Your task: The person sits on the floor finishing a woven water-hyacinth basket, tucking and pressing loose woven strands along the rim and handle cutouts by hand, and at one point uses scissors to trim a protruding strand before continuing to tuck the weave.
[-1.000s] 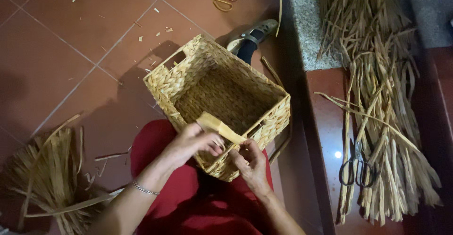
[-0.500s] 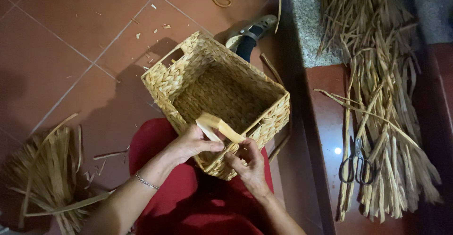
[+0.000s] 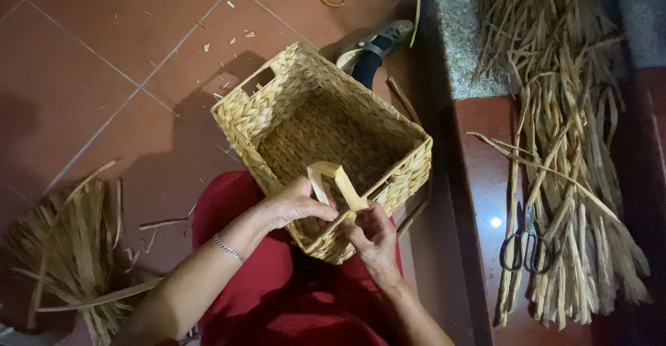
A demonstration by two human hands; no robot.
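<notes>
Basket [image 3: 326, 138] on my lap, both hands working a flat strip at its near rim.

Woven basket rests on my red-clad thighs, tilted toward me so the near corner is within reach. My left hand [image 3: 295, 207] pinches the pale strip [image 3: 336, 183] where it loops above the rim; my right hand [image 3: 374, 238] grips the rim corner, bracing it. Loose straw pile [image 3: 66, 249] on the floor at my left, bigger bundle [image 3: 562, 145] and dark scissors [image 3: 524, 249] on the ledge at my right, close for grabbing.

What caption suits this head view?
Both hands, left hand and right hand, bend a flat straw strip at the woven basket rim.
</notes>
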